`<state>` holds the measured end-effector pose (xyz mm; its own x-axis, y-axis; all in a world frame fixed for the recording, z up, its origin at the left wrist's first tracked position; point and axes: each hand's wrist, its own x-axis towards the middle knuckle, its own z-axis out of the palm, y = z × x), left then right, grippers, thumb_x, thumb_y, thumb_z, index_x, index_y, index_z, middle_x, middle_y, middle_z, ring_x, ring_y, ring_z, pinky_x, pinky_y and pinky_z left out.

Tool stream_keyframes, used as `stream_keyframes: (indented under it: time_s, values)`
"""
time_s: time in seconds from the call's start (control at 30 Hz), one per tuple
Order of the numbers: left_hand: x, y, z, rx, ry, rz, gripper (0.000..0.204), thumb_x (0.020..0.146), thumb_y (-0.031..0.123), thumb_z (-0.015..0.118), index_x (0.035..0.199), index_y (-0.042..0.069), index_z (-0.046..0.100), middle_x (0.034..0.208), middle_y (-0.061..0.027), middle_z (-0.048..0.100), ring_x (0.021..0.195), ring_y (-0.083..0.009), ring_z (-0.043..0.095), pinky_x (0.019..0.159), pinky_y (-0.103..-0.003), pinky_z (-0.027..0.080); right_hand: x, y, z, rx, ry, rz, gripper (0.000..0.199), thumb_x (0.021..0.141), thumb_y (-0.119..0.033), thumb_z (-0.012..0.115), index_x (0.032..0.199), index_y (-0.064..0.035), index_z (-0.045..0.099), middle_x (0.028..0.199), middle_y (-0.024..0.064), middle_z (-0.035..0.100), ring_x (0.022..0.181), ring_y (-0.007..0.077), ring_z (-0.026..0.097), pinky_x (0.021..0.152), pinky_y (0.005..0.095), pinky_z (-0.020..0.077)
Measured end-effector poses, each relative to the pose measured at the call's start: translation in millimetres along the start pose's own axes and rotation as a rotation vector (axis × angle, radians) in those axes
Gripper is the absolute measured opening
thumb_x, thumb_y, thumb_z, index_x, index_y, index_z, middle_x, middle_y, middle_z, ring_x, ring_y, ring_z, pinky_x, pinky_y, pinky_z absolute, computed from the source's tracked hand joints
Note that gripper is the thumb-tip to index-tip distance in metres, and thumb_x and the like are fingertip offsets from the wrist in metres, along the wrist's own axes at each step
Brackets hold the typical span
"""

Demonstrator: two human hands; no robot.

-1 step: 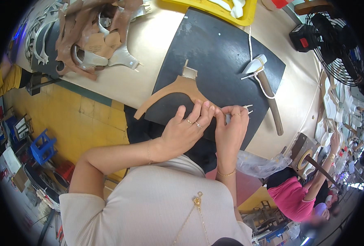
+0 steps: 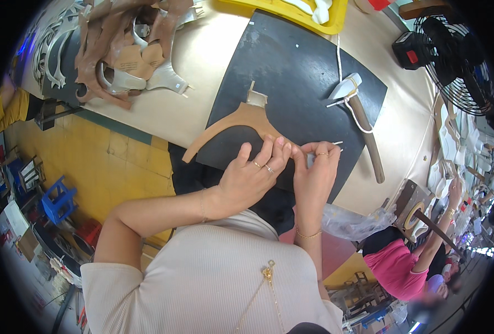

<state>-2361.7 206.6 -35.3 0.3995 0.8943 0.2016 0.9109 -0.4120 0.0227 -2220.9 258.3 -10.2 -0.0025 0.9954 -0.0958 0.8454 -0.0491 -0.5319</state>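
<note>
A curved tan leather shoe-upper piece (image 2: 248,117) lies on a black mat (image 2: 291,72), one long arm reaching left and the other passing under my fingers. A pale tab (image 2: 256,98) stands out from its top. My left hand (image 2: 252,175) presses fingertips on the right arm's edge, little finger raised, thumb hidden. Right beside it, my right hand (image 2: 316,167) pinches the same arm near its end, thumb and index finger together. Thin white strips (image 2: 337,146) poke out beyond the right hand.
A hammer (image 2: 366,133) with a white cord round its head lies right on the mat. Leather pieces (image 2: 136,61) are heaped at the far left. A yellow tray (image 2: 336,19) stands at the back, a black fan (image 2: 453,61) far right, a plastic bag (image 2: 358,222) near right. A co-worker's pink sleeve (image 2: 391,267) shows.
My right hand has shifted very slightly to the right at the leather piece's end. My left hand and the piece otherwise stay in place.
</note>
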Motion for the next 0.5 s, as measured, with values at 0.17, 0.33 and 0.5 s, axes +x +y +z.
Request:
stream_keyframes:
  time_s: [0.17, 0.33, 0.5]
  values:
    - [4.5, -0.1, 8.3, 0.001, 0.034, -0.029, 0.056, 0.084, 0.031, 0.067, 0.135, 0.008, 0.06, 0.128, -0.0079, 0.052, 0.122, -0.0225, 0.05, 0.09, -0.041, 0.04, 8.3, 6.9, -5.0, 0.072, -0.072, 0.042, 0.018, 0.083, -0.01, 0.078, 0.09, 0.0009, 0.065, 0.099, 0.0141, 0.057, 0.087, 0.0322, 0.06, 0.076, 0.0416, 0.0489]
    - [6.7, 3.1, 7.9, -0.013, -0.015, -0.043, 0.061, 0.084, 0.039, 0.07, 0.139, 0.015, 0.059, 0.128, -0.0075, 0.052, 0.122, -0.0248, 0.049, 0.09, -0.042, 0.039, 12.3, 12.8, -14.5, 0.043, -0.123, -0.103, 0.013, 0.086, -0.005, 0.073, 0.094, 0.002, 0.065, 0.1, 0.0153, 0.058, 0.088, 0.034, 0.063, 0.077, 0.0422, 0.0512]
    - [6.3, 10.5, 7.5, 0.032, -0.137, -0.059, 0.074, 0.082, 0.05, 0.072, 0.147, 0.023, 0.049, 0.133, -0.0064, 0.048, 0.128, -0.0281, 0.044, 0.092, -0.049, 0.036, 18.7, 25.7, -36.5, 0.196, -0.264, -0.078, 0.016, 0.091, -0.002, 0.066, 0.106, 0.0031, 0.064, 0.102, 0.0165, 0.059, 0.085, 0.0312, 0.066, 0.075, 0.0398, 0.0534]
